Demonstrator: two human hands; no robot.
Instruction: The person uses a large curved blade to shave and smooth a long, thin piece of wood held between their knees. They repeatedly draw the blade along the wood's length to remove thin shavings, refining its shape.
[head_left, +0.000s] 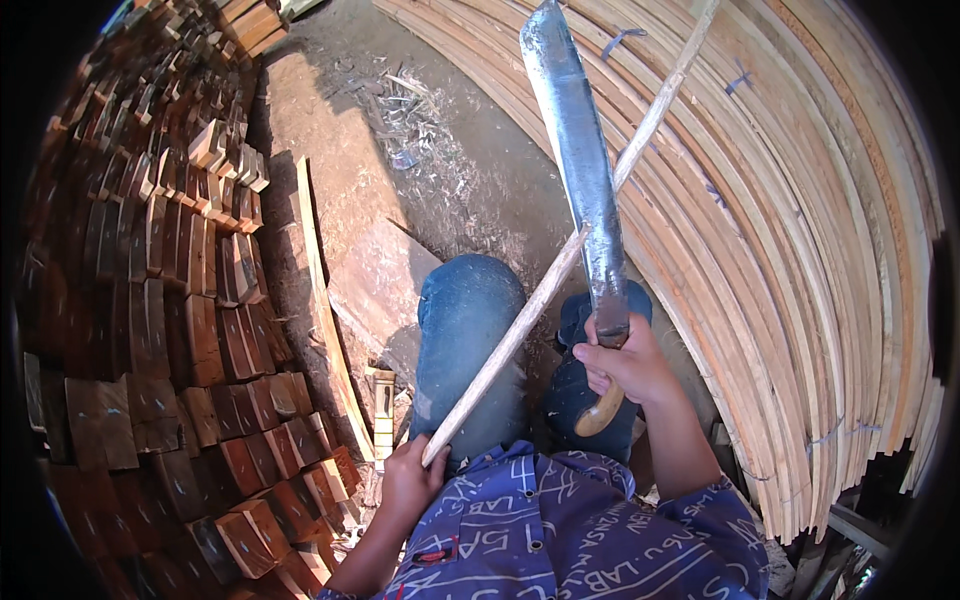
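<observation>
My right hand [625, 365] is wrapped round the wooden handle of a machete [578, 140], whose broad steel blade points up and away from me. The handle's curved butt sticks out below my fist. My left hand [405, 478] grips the near end of a long, pale, peeled stick [510, 340] by my left knee. From there the stick slants up to the far right. The blade crosses in front of it and hides a short stretch; whether the edge touches the wood I cannot tell.
Stacked dark wooden blocks [210, 340] fill the left side. Long pale strips of wood [760, 250], tied in bundles, curve along the right. A thin plank [322, 300] and a flat board [380, 285] lie on the ground, with wood shavings [415, 120] farther off.
</observation>
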